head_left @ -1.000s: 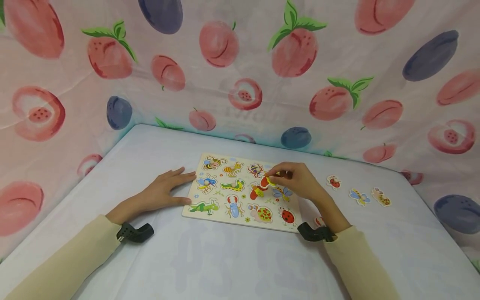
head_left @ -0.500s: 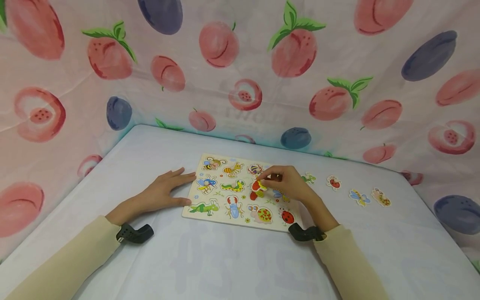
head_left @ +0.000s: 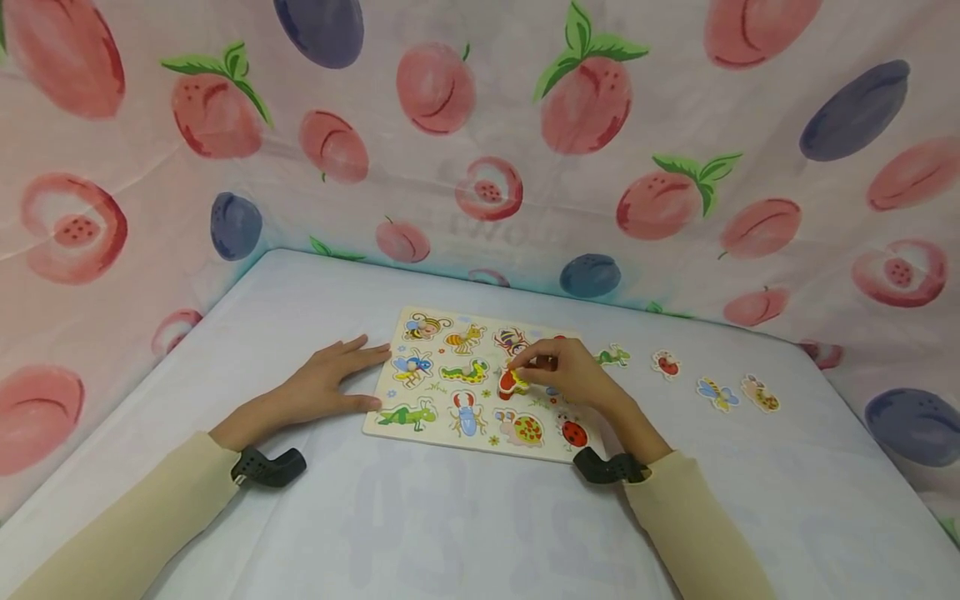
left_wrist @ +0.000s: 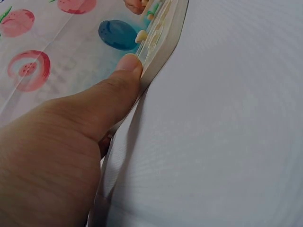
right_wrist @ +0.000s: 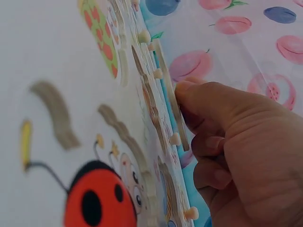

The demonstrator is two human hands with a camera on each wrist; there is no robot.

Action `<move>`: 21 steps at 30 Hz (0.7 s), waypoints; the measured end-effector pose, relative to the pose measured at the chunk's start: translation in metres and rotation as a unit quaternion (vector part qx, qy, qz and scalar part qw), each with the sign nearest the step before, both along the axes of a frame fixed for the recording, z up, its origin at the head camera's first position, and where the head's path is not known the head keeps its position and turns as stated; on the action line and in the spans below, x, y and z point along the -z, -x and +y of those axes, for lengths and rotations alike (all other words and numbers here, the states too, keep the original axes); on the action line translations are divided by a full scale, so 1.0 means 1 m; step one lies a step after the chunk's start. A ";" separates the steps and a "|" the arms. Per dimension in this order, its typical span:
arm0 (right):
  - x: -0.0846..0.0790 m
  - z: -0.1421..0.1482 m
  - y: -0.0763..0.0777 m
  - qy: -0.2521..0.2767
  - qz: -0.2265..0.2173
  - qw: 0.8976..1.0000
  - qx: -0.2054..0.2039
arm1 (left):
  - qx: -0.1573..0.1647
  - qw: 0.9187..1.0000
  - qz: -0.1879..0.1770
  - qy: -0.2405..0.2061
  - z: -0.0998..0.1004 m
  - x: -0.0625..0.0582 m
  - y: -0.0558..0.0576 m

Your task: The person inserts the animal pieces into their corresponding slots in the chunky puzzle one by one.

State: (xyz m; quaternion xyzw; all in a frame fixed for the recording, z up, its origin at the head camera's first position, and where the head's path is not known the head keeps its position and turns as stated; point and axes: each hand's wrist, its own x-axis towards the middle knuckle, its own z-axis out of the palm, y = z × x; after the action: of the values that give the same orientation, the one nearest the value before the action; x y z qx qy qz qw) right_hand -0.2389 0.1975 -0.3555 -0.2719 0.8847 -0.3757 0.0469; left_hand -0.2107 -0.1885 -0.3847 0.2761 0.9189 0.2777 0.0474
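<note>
A wooden puzzle board [head_left: 444, 435] with several insect pictures and small round knobs lies on the table. My left hand [head_left: 326, 383] rests spread at its left side, thumb and fingertips right at the edge; in the left wrist view the thumb [left_wrist: 109, 90] lies along that edge. Between thumb and fingers my right hand [head_left: 566, 371] pinches a red and yellow puzzle piece [head_left: 509, 382], close over the red and yellow picture right of the caterpillar [head_left: 465, 372]. The right wrist view shows this piece [right_wrist: 171, 97] edge-on, tilted, beside the board's knobs.
Loose puzzle pieces lie right of the board: a green insect [head_left: 613, 356], a ladybird [head_left: 665, 365], a blue-winged insect [head_left: 717, 394] and a brownish one [head_left: 761, 393]. A fruit-print cloth [head_left: 420, 192] hangs behind the white table [head_left: 420, 533].
My right hand has moved left and slightly down over the board with the red and yellow piece, uncovering the green loose piece. My left hand has stayed in place.
</note>
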 end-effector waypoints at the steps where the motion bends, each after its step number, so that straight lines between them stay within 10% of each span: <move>1: 0.000 0.000 0.000 0.002 -0.002 1.000 -0.002 | 0.000 1.000 0.000 0.000 0.000 0.000 0.000; 21: 0.009 -0.002 0.000 -0.001 -0.009 1.000 0.002 | 0.000 1.000 -0.004 0.001 0.001 -0.003 -0.001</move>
State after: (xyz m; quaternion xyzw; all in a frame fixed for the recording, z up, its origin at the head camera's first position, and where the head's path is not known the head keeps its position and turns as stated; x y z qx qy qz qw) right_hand -0.2385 0.1951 -0.3648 -0.2667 0.8850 -0.3777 0.0546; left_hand -0.2100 -0.1877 -0.3816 0.2749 0.9191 0.2777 0.0512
